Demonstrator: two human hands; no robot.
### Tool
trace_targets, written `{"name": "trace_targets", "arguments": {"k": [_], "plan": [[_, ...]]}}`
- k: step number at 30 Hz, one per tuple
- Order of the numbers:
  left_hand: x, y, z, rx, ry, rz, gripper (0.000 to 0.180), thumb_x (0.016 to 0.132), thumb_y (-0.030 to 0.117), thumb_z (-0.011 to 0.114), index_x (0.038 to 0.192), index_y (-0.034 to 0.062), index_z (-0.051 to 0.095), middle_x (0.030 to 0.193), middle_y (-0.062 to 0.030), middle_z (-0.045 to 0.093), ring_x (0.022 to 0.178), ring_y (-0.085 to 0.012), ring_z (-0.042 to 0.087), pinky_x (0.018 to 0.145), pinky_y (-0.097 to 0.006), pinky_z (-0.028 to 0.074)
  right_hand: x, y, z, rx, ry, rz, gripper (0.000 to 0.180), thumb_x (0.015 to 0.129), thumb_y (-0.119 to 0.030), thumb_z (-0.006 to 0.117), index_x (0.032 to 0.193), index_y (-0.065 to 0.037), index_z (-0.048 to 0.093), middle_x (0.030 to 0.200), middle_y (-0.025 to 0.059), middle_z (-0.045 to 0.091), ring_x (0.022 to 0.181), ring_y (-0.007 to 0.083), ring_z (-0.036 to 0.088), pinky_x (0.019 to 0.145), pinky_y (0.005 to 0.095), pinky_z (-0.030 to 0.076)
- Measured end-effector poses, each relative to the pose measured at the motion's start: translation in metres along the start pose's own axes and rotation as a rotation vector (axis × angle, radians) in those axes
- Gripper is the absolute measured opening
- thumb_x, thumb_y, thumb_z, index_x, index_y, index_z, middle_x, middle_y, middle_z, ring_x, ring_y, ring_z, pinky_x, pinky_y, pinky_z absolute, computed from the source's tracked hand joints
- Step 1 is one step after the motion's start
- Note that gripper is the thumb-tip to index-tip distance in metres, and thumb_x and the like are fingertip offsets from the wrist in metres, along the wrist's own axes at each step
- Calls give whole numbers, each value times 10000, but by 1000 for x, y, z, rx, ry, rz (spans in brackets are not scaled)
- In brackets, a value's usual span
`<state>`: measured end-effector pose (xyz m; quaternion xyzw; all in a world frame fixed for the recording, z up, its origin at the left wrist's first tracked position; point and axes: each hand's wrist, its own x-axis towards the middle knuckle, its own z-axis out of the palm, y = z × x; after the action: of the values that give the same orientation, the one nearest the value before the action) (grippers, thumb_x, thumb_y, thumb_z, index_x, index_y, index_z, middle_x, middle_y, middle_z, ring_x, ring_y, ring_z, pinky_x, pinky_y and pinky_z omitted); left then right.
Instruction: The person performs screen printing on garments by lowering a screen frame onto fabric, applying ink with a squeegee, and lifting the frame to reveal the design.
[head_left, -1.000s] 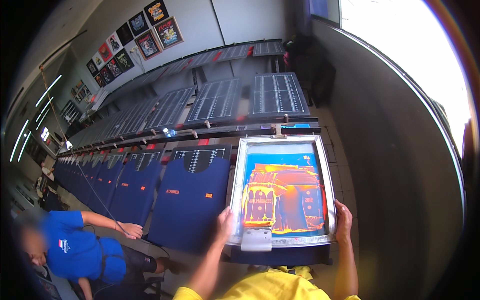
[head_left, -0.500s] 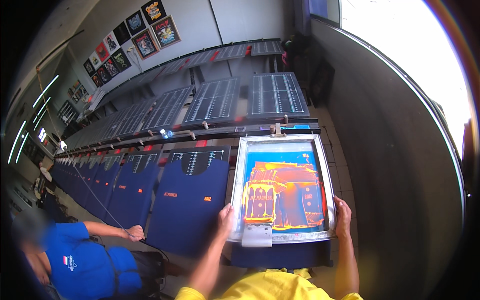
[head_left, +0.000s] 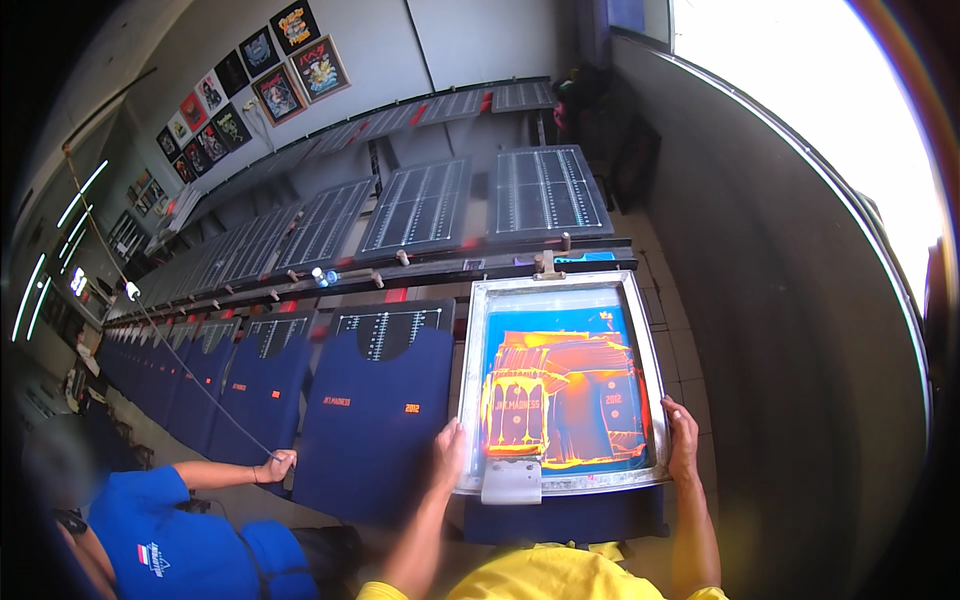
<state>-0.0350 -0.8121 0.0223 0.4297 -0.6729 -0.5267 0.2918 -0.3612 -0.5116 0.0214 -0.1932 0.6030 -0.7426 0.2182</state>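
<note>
A screen printing frame (head_left: pixel 655 350) with a silver metal border lies over a dark blue shirt (head_left: pixel 570 518), whose near end shows beyond the frame. Orange ink is smeared over its blue mesh (head_left: pixel 570 400). My left hand (head_left: pixel 450 455) is closed on the frame's left edge, near the front corner. On the right edge, my right hand (head_left: pixel 682 438) grips at about the same height. A grey squeegee (head_left: pixel 512 482) rests on the near left part of the frame, its handle overhanging the front rim. A hinge clamp (head_left: pixel 547 266) sits at the frame's far edge.
To the left, a printed dark blue shirt (head_left: pixel 375 430) lies on a board, with several more in a row behind it. A co-worker in a blue shirt (head_left: pixel 180 540) holds a hand (head_left: pixel 277 465) near it. Bare black boards (head_left: pixel 545 195) stand across the rail. A grey wall (head_left: pixel 780 250) runs along the right.
My view has shifted slightly. The co-worker has moved a little lower in the picture. Both my hands keep their grip, and the frame and squeegee look almost unchanged.
</note>
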Motion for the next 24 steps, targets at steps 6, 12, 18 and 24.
{"name": "trace_targets", "arguments": {"k": [6, 12, 18, 24], "plan": [[-1, -17, 6, 196, 56, 26, 516, 1031, 289, 463, 1341, -118, 529, 1239, -281, 651, 1169, -337, 640, 999, -378, 474, -5, 14, 2, -105, -3, -28, 461, 987, -297, 525, 1282, 47, 611, 1484, 234, 478, 1417, 295, 416, 1188, 393, 272], [-1, -31, 12, 202, 108, 85, 507, 1020, 278, 475, 1310, -131, 549, 1280, -304, 619, 1224, -401, 596, 1045, -403, 456, -13, 22, 8, -282, 20, -79, 353, 1008, -172, 494, 1287, 2, 619, 1522, 211, 441, 1439, 302, 388, 1172, 403, 301], [-4, -27, 1, 34, 120, 79, 445, 1038, 205, 467, 1342, -114, 531, 1341, -275, 596, 1247, -346, 596, 1054, -374, 451, -34, -1, 54, -1118, 45, -537, 380, 909, -135, 670, 1252, 17, 609, 1417, 272, 507, 1311, 405, 506, 1085, 466, 419], [-78, -23, -32, -157, 142, 231, 263, 1063, 137, 433, 1140, -26, 624, 1119, -138, 678, 1011, -177, 663, 836, -310, 553, -115, -11, 154, -1193, -774, -576, 730, 830, -455, 754, 1408, -83, 508, 1481, 132, 480, 1409, 346, 397, 1185, 466, 315]]}}
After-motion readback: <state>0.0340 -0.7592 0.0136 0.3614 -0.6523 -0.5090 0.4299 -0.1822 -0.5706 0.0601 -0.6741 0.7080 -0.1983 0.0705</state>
